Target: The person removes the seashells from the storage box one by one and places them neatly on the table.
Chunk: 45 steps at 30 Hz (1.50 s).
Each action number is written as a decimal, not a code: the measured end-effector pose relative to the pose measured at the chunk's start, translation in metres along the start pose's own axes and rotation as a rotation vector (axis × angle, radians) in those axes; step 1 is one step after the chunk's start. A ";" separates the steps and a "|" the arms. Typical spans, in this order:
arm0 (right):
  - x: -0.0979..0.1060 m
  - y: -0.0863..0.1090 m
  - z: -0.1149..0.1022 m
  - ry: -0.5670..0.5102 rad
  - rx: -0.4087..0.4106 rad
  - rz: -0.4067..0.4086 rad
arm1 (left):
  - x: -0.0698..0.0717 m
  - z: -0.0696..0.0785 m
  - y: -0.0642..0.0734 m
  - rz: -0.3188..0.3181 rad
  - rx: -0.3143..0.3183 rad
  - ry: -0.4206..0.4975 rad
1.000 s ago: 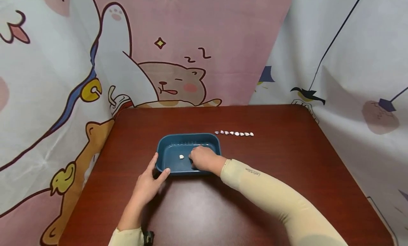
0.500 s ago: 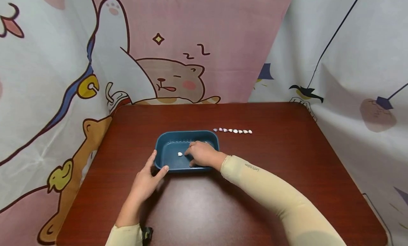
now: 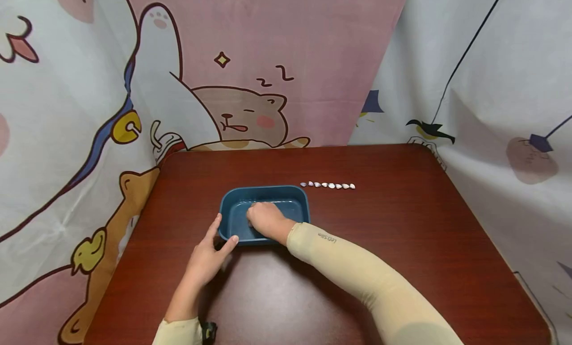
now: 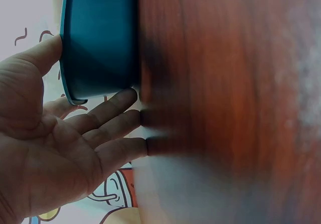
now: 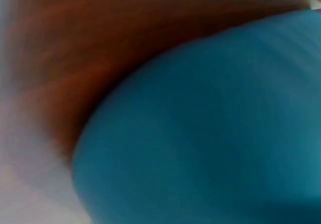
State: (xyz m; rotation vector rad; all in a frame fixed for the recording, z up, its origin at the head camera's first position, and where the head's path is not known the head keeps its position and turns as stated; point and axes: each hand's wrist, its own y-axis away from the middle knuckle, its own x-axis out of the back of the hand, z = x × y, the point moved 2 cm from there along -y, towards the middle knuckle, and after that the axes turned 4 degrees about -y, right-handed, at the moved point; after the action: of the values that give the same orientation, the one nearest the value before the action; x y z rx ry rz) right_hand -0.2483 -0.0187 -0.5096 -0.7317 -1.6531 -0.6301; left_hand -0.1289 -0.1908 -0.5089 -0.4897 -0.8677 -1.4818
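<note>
A blue rectangular plastic tub (image 3: pixel 292 189) stands on the table. My left hand (image 3: pixel 207 259) is at its near left corner with spread, nearly straight fingers. In the left wrist view, the thumb (image 4: pixel 47 53) touches the rim while the other fingertips reach down beside the tub wall (image 4: pixel 100 38). Inside the tub, my right hand (image 3: pixel 265 220) reaches low with its fingers bent downward. Its fingertips are hidden, and I cannot tell what they hold. The right wrist view shows mostly the tub's blurred blue wall (image 5: pixel 200 133).
Several small whitish and purplish shells (image 3: pixel 331 185) lie in a straight row on the table behind the tub's right end. The reddish-brown wooden table (image 3: pixel 402 236) reaches back to a printed cartoon curtain (image 3: pixel 313 62).
My right hand has moved left inside the tub and its fingers have bent in. It now covers the spot where a small white shell showed. The left hand keeps its place.
</note>
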 end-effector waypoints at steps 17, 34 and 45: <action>0.094 0.126 0.213 -0.157 -0.333 0.337 | -0.005 -0.004 0.003 0.021 0.011 0.001; 0.035 0.138 0.281 -0.131 -0.482 0.185 | 0.006 -0.016 0.004 0.016 0.038 -0.006; 0.029 0.136 0.286 -0.173 -0.486 0.231 | 0.004 -0.014 -0.001 0.024 0.029 -0.014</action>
State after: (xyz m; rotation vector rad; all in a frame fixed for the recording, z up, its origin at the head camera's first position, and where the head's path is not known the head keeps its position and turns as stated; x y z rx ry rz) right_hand -0.3344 0.2866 -0.5337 -1.3400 -1.5515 -0.8306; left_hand -0.1278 -0.2042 -0.5155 -0.4878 -0.8897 -1.4435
